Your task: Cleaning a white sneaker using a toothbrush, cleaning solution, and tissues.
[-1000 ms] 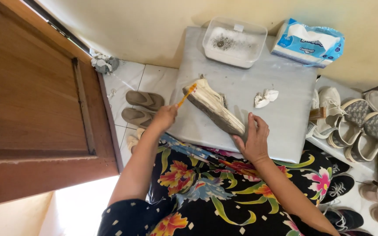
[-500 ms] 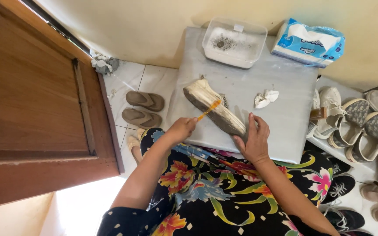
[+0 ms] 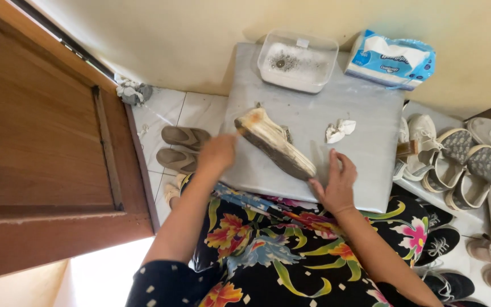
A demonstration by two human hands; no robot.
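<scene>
A dirty cream shoe (image 3: 274, 145) lies on its side, sole towards me, on a grey padded board (image 3: 365, 142) across my lap. My left hand (image 3: 217, 153) is a closed, blurred fist at the shoe's left end; the orange brush it held in the earlier frames is hidden behind it. My right hand (image 3: 333, 182) rests at the shoe's right end, thumb against it and fingers spread on the board.
A clear plastic tub (image 3: 296, 59) of cloudy water and a blue tissue pack (image 3: 390, 57) sit at the board's far edge, with a crumpled tissue (image 3: 339, 129) nearer. Sandals (image 3: 183, 136) lie on the tiles at left beside a wooden door (image 3: 41, 148). Several shoes (image 3: 456, 159) crowd the right.
My left hand has swept the orange brush along the shoe and drawn back to its left end, where the brush is no longer visible. My right hand has stayed put.
</scene>
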